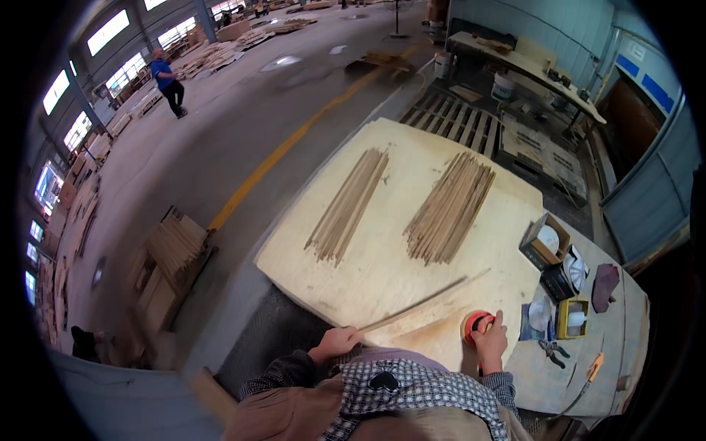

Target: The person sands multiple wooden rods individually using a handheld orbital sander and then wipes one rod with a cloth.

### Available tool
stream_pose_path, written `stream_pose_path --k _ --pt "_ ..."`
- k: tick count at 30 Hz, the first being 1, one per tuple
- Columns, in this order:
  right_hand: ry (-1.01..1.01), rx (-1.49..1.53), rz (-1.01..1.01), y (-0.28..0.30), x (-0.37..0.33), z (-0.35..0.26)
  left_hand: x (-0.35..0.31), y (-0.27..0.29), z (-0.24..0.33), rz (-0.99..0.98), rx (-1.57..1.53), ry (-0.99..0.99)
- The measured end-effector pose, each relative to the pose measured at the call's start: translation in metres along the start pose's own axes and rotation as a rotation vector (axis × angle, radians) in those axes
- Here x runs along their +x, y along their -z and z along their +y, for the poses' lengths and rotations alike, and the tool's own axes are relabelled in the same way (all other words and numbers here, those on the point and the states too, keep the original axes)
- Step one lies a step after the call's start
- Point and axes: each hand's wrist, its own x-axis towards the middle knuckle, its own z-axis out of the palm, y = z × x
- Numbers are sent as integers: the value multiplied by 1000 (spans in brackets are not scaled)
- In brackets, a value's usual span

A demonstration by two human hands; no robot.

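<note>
The two hands are set well apart at the near edge of the pale tabletop point(390, 283). The left hand point(336, 344) is closed on the near end of a thin wood strip point(419, 302); its forearm enters from below and angles toward the left. The strip runs from the left hand's fingers forward and to the right, ending ahead of the space between the hands. The right hand point(491, 342) is wrapped around a red round tool point(468, 328), wrist below, forearm nearly upright in the view. Contact between tool and tabletop cannot be confirmed. Forward of the hands lie a narrower strip bundle point(349, 206) and a wider strip bundle point(451, 209). Pliers point(553, 354) lie right of the right hand.
</note>
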Motion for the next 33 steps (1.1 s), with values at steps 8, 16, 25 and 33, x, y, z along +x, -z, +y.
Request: stream_pose_path --k 8,16,25,33 --pt "255 32 -7 2 13 19 -63 -63 -27 17 552 -120" --pt "329 173 -41 25 44 17 -69 -69 -27 163 354 -13" --pt "686 86 -157 -12 -10 -51 -50 -71 -18 269 300 -96" --pt "574 -43 -204 3 -10 -74 -56 -67 -13 315 381 -105"
